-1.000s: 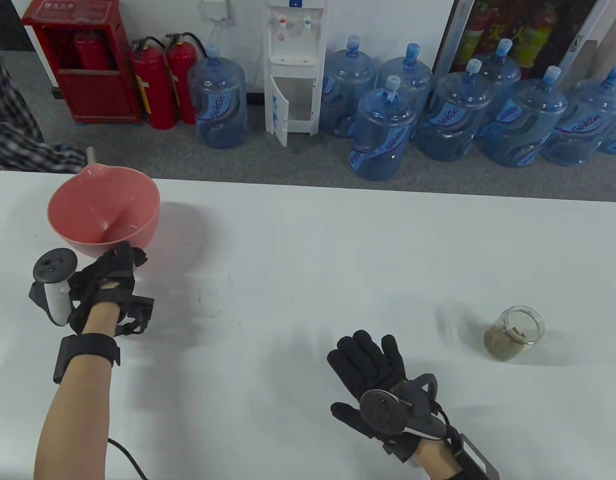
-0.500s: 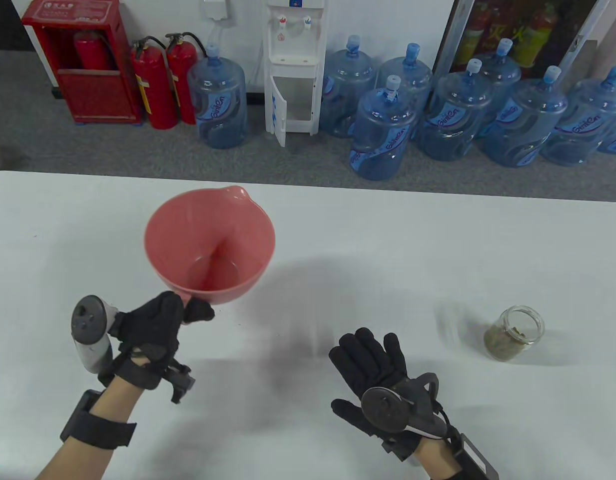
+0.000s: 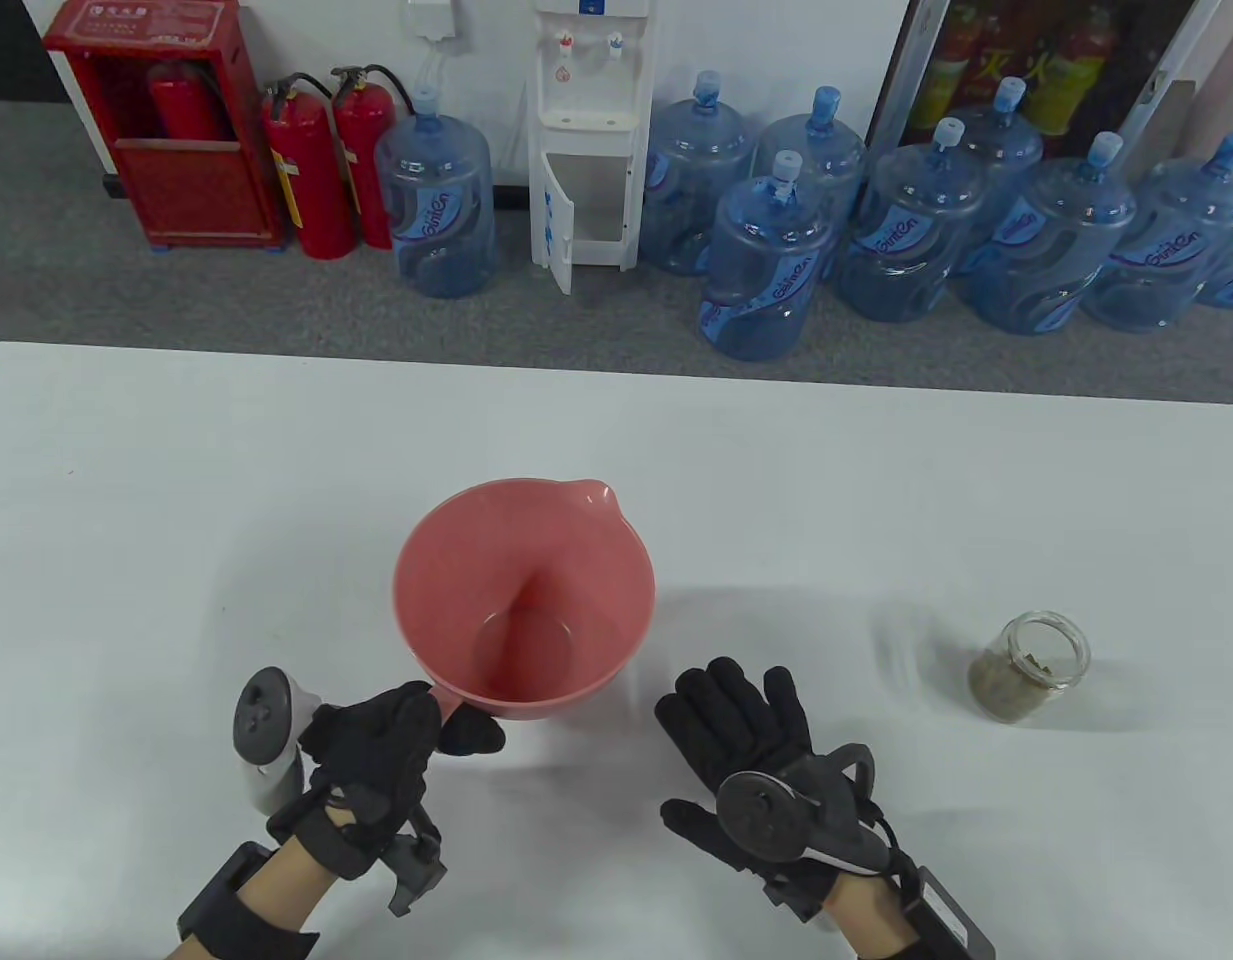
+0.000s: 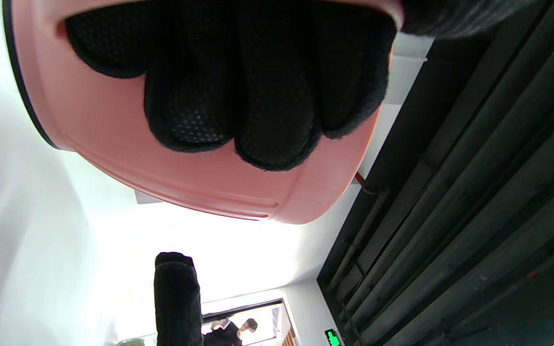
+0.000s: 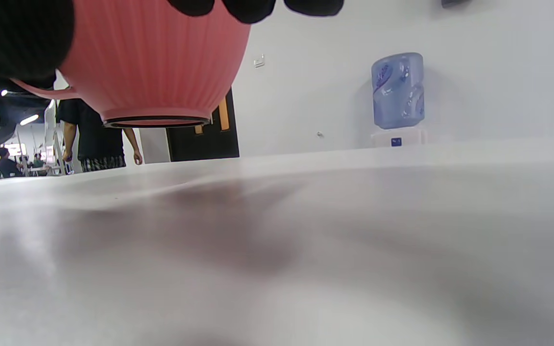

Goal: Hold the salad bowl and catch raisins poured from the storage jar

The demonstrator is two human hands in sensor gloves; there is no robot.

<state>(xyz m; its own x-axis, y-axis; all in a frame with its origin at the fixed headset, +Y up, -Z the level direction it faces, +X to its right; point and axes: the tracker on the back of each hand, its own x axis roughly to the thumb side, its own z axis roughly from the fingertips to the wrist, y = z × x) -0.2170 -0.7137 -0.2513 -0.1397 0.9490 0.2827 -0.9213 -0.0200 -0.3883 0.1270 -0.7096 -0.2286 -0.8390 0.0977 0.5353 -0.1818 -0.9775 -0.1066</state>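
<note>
**Bowl held above the table, jar standing apart**

My left hand (image 3: 376, 750) gripped the pink salad bowl (image 3: 524, 598) by its handle at the near rim, with the thumb on top of the handle. In the left wrist view my fingers (image 4: 258, 96) were curled against the outer wall of the bowl (image 4: 200, 178). The bowl was lifted: in the right wrist view its dark base ring (image 5: 157, 122) hung above the white table (image 3: 776, 480), and a shadow lay under it. The spout of the bowl pointed away from me and a little to the right. I could see nothing inside the bowl.

My right hand (image 3: 751, 745) was just to the right of the bowl. It held nothing; the palm faced down and the fingers were spread. I cannot tell if it touched the table.

The glass storage jar (image 3: 1029, 665) stood upright on the table, well apart to the right of my right hand. It had no lid, and brownish raisins filled its lower part.
</note>
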